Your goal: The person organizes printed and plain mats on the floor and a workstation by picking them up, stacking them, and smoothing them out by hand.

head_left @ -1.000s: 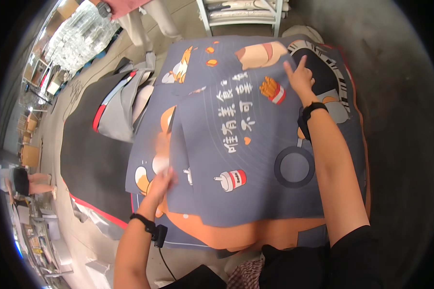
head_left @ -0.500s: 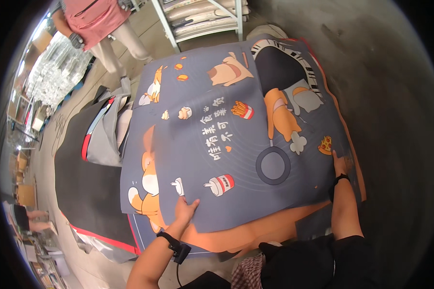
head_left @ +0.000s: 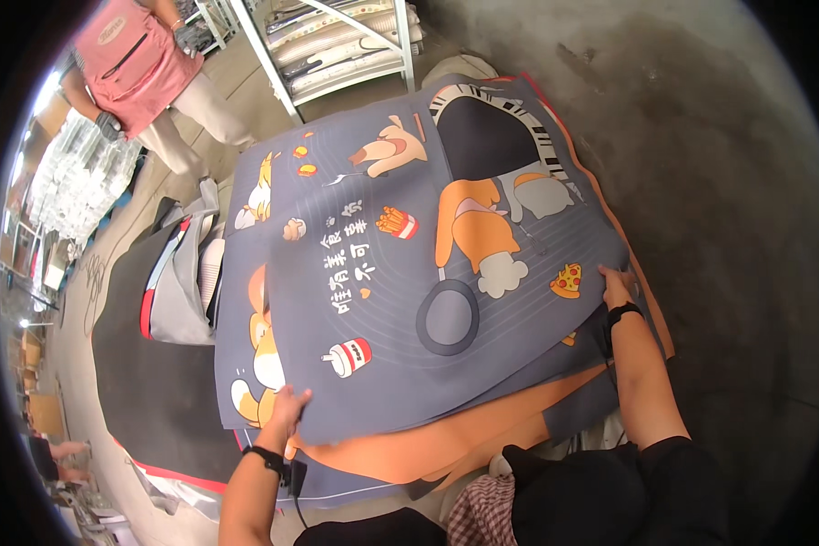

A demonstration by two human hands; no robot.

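Note:
A large grey-blue floor mat (head_left: 391, 364) lies on top of a stack of mats, printed with cartoon animals, fries, a pizza slice and a red-and-white drink cup. My left hand (head_left: 288, 409) grips its near left corner, thumb on top and fingers beneath. At the right edge, my right hand (head_left: 615, 284) holds the same mat near the pizza print, its fingers partly hidden. Between my hands the near edge is raised a little, with a similar grey mat (head_left: 581, 355) showing under it. An orange-printed mat (head_left: 428, 450) lies lower, closest to my body.
Left of the stack lies a pile of black mats (head_left: 155, 382) with red edging and a folded grey piece (head_left: 184, 305). A person in a pink apron (head_left: 132, 68) stands at the far left. Beyond the stack is a metal rack (head_left: 296, 105) of rolled or folded goods.
My hands have shifted the top mat leftward over the layer below, covering a small printed cup. More of the under mat shows at the near right. The view has turned somewhat too.

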